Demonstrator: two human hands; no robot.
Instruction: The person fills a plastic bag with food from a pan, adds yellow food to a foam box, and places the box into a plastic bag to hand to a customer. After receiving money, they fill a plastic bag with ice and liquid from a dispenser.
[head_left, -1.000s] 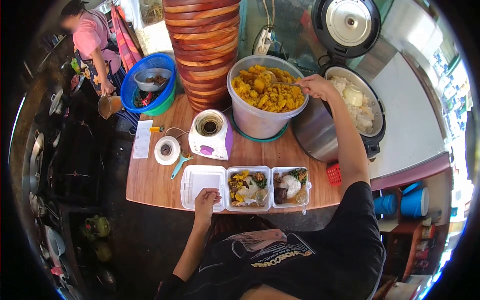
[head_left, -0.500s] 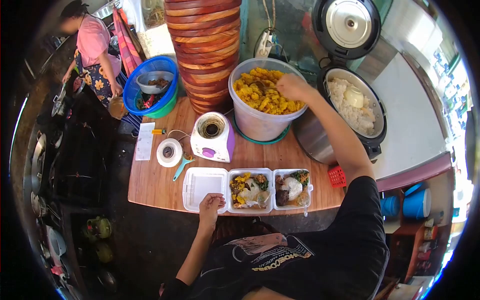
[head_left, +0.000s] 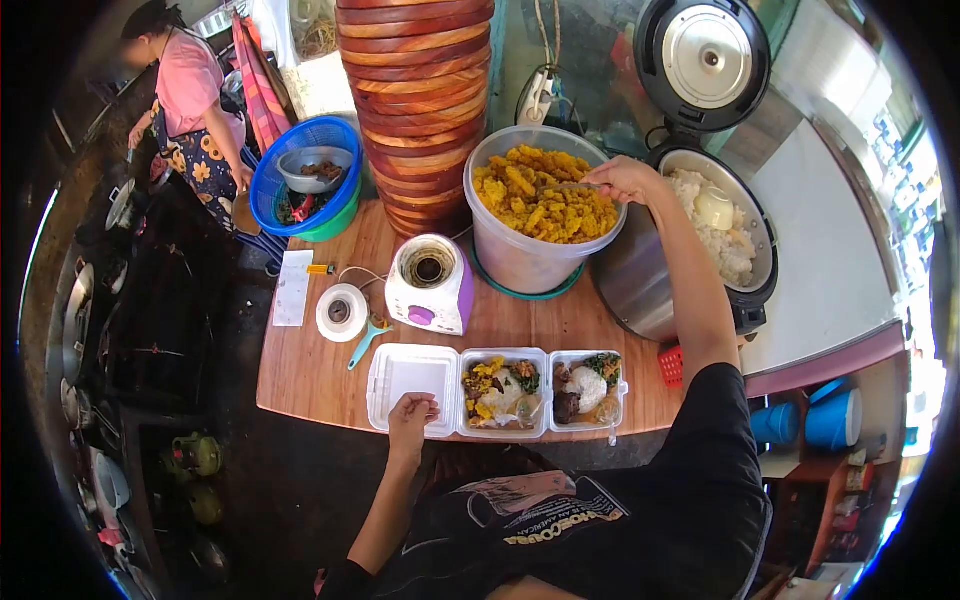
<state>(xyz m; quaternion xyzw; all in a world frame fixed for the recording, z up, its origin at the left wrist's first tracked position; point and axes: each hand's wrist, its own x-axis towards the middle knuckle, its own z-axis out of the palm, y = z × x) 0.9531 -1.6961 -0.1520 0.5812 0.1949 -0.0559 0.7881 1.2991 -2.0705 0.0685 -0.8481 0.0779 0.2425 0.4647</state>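
My right hand (head_left: 628, 181) grips the handle of a grey utensil (head_left: 574, 185), whose far end reaches into yellow crumbly food (head_left: 530, 195) in a big clear plastic bucket (head_left: 520, 255). The fingers of my left hand (head_left: 412, 412) are curled together over the near edge of an open white foam lid (head_left: 400, 370); whether they pinch anything is hidden. Right of the lid, a foam box (head_left: 545, 400) holds white rice, yellow food and greens. Beside it a second foam box (head_left: 620, 400) has rice, a dark piece and greens.
A rice cooker (head_left: 630, 275) stands open at right. Left of the bucket are a white-purple blender base (head_left: 428, 285), a stack of wooden rings (head_left: 420, 110) and a blue basket (head_left: 262, 195). A peeler (head_left: 365, 345) lies in front. A person (head_left: 195, 95) works at far left.
My right hand has shifted right toward the bucket's rim, and the utensil in it now shows. My left hand stays over the foam lid. The view has shifted slightly.
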